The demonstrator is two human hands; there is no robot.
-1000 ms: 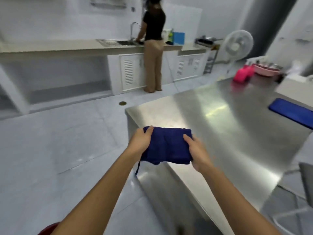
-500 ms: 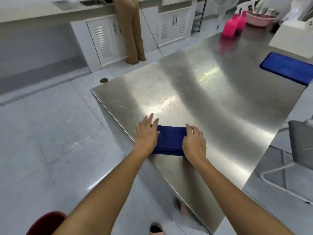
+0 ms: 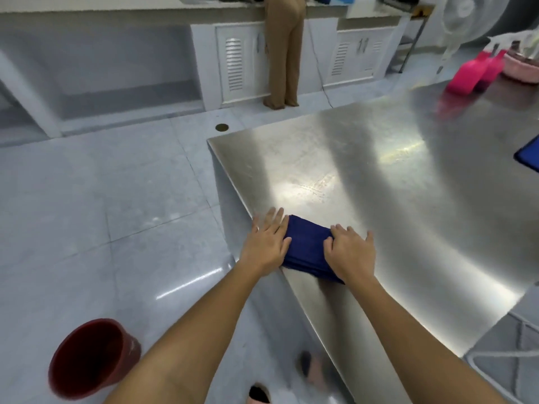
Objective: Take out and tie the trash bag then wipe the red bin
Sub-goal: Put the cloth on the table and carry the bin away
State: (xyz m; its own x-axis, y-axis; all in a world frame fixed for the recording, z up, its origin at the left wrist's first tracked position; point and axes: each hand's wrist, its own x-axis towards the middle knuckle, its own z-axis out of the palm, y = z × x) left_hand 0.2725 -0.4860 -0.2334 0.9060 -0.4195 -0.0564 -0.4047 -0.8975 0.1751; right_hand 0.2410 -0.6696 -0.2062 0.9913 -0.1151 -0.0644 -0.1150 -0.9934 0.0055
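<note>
**mop_guy:** While both of your hands are down on that steel table [image 3: 408, 205], where's the red bin [image 3: 90, 360] you're meant to wipe?

**tilefan:** It's on the floor tiles [image 3: 116, 214] at your lower left, mouth facing up at you, well apart from the table and from both hands

**mop_guy:** ok, and what are your hands actually doing

**tilefan:** You've got a folded blue cloth [image 3: 306, 246] lying right at the table's near edge, close to the corner. Your left hand [image 3: 268, 243] lies flat on its left end, fingers straight and together, pressing down rather than gripping. Your right hand [image 3: 350, 252] is on the other end, fingers bent over the cloth and clutching it, thumb stuck out to the side

**mop_guy:** anything else around you?

**tilefan:** Pink spray bottles [image 3: 469, 74] at the far end of the table, a blue mat [image 3: 529, 156] poking in at the right edge, a white fan [image 3: 463, 16] behind them. A person [image 3: 284, 53] in tan trousers stands at the counter [image 3: 116, 10] across the room. Round drain [image 3: 222, 127] in the floor just past the table corner. Can't tell what's inside your bin, it's too dark in there
</note>
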